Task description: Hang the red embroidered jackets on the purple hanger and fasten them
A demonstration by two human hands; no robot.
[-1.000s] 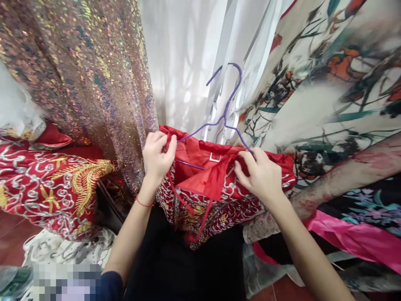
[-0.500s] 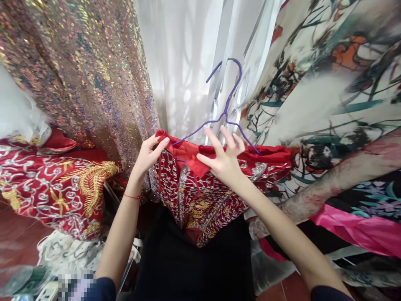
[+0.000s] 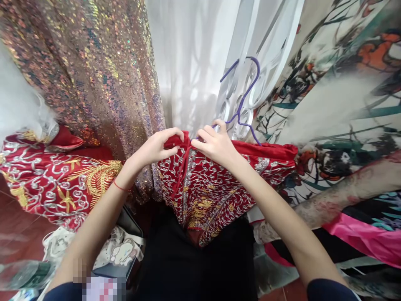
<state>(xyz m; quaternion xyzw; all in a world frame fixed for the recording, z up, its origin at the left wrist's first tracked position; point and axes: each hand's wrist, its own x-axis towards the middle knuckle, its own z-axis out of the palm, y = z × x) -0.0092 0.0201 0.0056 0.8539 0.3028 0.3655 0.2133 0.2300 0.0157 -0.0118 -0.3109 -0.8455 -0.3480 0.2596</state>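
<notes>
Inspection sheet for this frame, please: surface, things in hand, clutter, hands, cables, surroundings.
Surface: red tiled floor, mostly covered by fabric.
Things in hand: red embroidered garment on a purple wire hanger, hook free in the air.
Clutter: second red embroidered garment at left; printed cloth lower left; pink fabric at right.
Hands: left hand and right hand both pinch the garment's top edge at the middle.
Cables: nothing seen.
Surroundings: sequin fabric, white curtain, floral print cloth hanging behind.
</notes>
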